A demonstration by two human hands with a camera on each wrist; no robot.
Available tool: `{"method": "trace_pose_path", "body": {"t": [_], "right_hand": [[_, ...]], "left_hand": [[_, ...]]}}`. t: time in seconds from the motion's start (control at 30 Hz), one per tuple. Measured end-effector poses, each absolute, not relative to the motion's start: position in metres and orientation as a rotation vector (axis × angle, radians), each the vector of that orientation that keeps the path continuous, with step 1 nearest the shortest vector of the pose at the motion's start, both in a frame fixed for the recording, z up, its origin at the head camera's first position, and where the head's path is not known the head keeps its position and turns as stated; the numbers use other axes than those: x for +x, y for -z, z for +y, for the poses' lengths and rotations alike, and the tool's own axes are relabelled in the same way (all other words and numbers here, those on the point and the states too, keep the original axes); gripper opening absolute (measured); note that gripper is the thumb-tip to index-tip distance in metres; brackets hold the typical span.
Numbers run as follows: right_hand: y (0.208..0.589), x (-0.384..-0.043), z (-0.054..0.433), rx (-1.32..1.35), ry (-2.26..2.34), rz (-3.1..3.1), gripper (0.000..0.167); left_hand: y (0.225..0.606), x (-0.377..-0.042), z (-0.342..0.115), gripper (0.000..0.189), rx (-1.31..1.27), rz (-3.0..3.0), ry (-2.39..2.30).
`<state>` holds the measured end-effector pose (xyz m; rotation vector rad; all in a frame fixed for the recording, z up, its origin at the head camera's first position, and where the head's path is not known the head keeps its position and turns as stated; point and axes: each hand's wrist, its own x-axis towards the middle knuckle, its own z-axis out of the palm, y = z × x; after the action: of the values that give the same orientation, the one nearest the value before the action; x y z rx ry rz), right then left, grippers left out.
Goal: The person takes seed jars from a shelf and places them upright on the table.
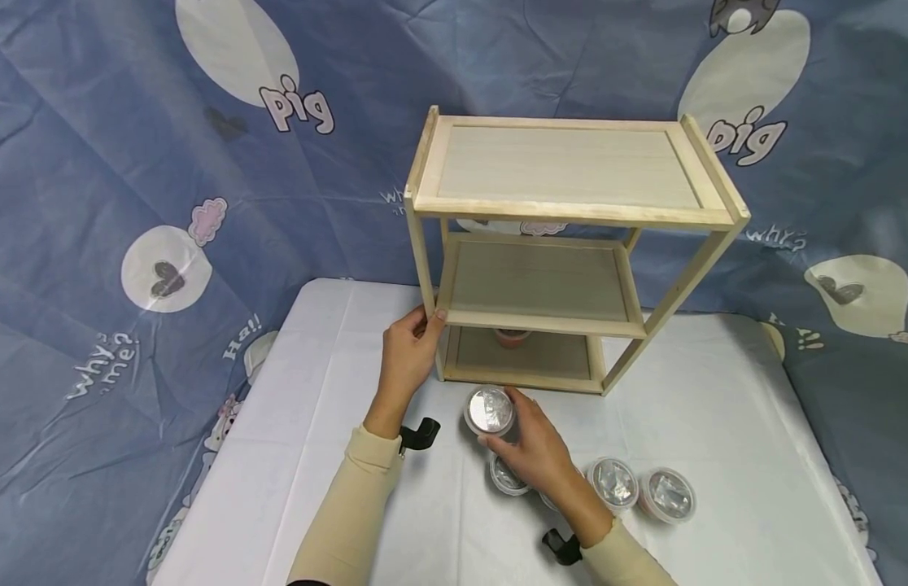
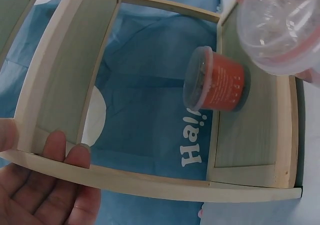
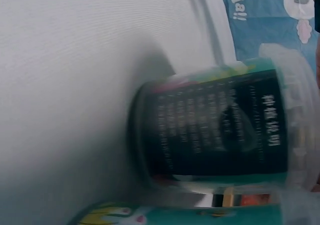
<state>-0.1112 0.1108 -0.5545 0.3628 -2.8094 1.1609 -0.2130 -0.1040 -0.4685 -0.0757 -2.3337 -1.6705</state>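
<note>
My left hand [image 1: 410, 354] grips the left side of a three-tier wooden shelf rack [image 1: 571, 169], at the middle shelf's front corner. In the left wrist view its fingers wrap around the wooden post [image 2: 150, 181]. With my right hand [image 1: 538, 446] I hold a lidded plastic cup [image 1: 490, 409] in front of the rack; its clear lid faces up. On the bottom shelf stands a cup with an orange-red label [image 2: 227, 82], mostly hidden from the head view by the middle shelf. A cup with a dark printed label [image 3: 215, 130] fills much of the right wrist view.
Below and right of my right hand, more lidded cups stand on the white-covered table [image 1: 337, 366]: one cup [image 1: 508, 475] at left, one partly under my wrist, and two at right, including the outermost cup [image 1: 668, 495]. A blue printed cloth [image 1: 366, 163] hangs behind the rack.
</note>
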Motion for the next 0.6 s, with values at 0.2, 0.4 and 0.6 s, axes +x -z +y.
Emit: {"method": "trace_pose_path", "body": {"t": [0.2,0.4,0.6], "right_hand": [[0.5588,-0.1132,0.111,0.423,-1.109,-2.796,0.085],[0.5592,-0.1121,0.1116,0.44,-1.106,-2.829,0.086],[0.5567,-0.1111,0.111,0.4,-1.122,-2.906,0.085]], "left_hand": [[0.4682,-0.2131,-0.1042,0.035,-0.078,-2.329,1.66],[0.4689,-0.2131,-0.1037,0.034,-0.078,-2.339,1.659],[0.4689,-0.2128,-0.1041,0.034,-0.076,-2.336,1.665]]}}
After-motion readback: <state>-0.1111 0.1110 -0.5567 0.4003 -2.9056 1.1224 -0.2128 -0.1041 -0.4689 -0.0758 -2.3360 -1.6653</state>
